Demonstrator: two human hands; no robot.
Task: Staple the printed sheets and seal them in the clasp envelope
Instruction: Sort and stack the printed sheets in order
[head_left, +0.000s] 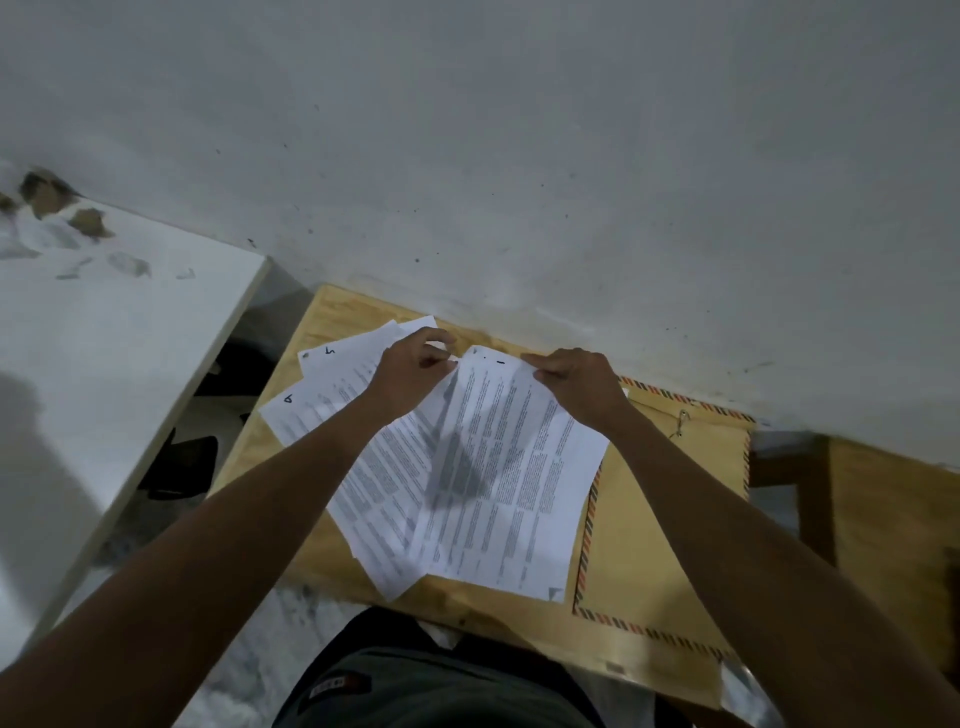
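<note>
Several printed sheets (498, 483) lie fanned out on a small wooden table (332, 312), some marked with handwritten numbers. My left hand (410, 371) pinches the top left corner of the uppermost sheet. My right hand (576, 379) pinches the same sheet's top right corner, lifting its far edge slightly. More sheets (332, 374) spread out to the left under my left forearm. A brown clasp envelope (670, 519) with a striped border lies to the right, partly under the sheets; its metal clasp (679, 423) shows near the wall. No stapler is in view.
A grey wall (519, 156) runs along the table's far edge. A white table (104, 322) with paper scraps stands to the left, with a gap and dark objects (182, 462) on the floor between. A wooden piece (883, 509) stands at right.
</note>
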